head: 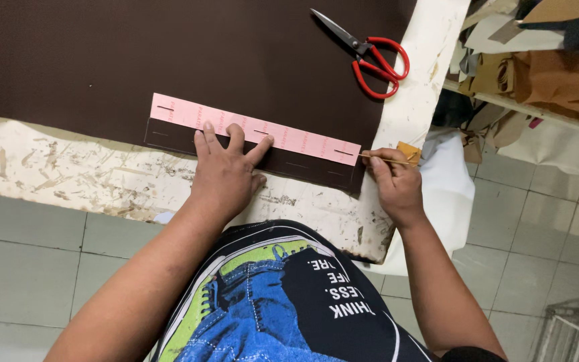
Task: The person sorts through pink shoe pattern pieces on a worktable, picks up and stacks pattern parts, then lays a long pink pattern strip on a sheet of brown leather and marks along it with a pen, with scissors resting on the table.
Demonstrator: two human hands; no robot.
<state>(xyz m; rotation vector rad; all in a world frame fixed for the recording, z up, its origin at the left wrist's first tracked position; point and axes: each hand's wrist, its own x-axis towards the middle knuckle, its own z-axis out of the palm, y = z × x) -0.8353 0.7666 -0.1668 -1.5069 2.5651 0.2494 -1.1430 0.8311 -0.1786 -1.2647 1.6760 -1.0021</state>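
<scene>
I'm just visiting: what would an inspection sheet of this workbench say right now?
Surface: worn white table, scratched and stained, partly covered by a dark brown sheet.
Job's things: pink template strip lying on the sheet's near edge; thin stick tool at its right end.
Clutter: red-handled scissors lying on the sheet.
Hands: left hand pressing flat on the strip; right hand pinching the stick tool.
Cables: nothing seen.
Surroundings: tiled floor; pile of brown and tan scraps at right.

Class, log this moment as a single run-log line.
left hand: flat on pink template | right hand: holds thin marking stick at template end | under: dark brown sheet | scissors: idle
</scene>
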